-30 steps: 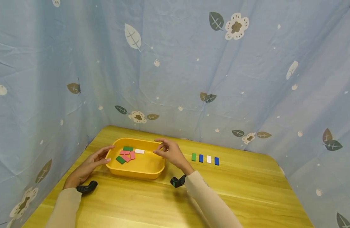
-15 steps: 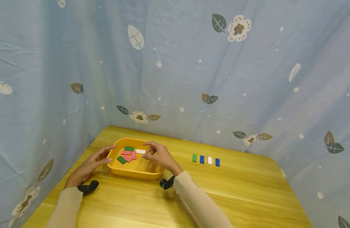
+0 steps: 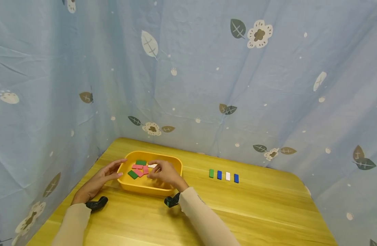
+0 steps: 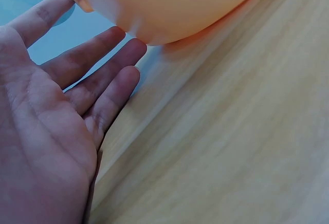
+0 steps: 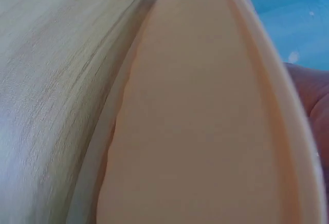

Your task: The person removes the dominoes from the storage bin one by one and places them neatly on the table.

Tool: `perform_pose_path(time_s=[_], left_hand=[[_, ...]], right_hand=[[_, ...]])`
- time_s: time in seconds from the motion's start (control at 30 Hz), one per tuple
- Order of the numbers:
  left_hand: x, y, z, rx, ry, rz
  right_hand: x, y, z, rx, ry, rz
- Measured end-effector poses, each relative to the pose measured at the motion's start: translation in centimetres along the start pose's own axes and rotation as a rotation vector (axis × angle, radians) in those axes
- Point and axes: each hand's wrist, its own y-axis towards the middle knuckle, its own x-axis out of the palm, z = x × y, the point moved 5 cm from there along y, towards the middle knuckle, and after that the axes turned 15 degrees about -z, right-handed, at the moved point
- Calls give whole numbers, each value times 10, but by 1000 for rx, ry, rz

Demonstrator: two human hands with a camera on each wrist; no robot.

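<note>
Your right hand [image 3: 165,173] has moved leftward inside the yellow tray [image 3: 145,189], bringing the white tile [image 3: 152,166] there within reach, fingers bent, grasp impossible to tell, while your left hand [image 3: 97,179] lies relaxed beside its left rim

Yellow tub [image 3: 145,190] with small oblong blocks, near the far left corner of the table [image 3: 262,205].
The round-cornered tub sits flat, its long sides roughly along the far edge, the left hand [image 3: 97,182] at its left end. Inside, two dark green blocks [image 3: 133,174] and three pink blocks [image 3: 138,173] lie bunched left, a white block [image 3: 152,166] partly hidden by the right hand [image 3: 167,173]. Right of the tub, a bright green block [image 3: 211,173], two blue blocks [image 3: 219,175] and another white block [image 3: 227,176] form a spaced row.
</note>
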Motion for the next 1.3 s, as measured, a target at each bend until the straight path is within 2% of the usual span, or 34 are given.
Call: perform_pose_path(time_s=[0.2, 0.33, 0.6, 0.77, 0.87, 1.0, 1.3], left_hand=[[-1, 1, 4, 23, 15, 3], [-2, 2, 4, 11, 14, 10], [2, 7, 2, -13, 7, 11], [2, 9, 2, -22, -14, 23], [3, 8, 3, -22, -17, 18], [2, 7, 2, -20, -17, 16], [0, 2, -2, -3, -17, 15]], right_hand=[[5, 11, 6, 59, 9, 13], [5, 18, 11, 94, 12, 35], [1, 19, 21, 175, 146, 25], [2, 20, 21, 201, 165, 28], [4, 21, 21, 220, 163, 43], [6, 23, 20, 240, 102, 64], [10, 31, 21, 239, 18, 56]])
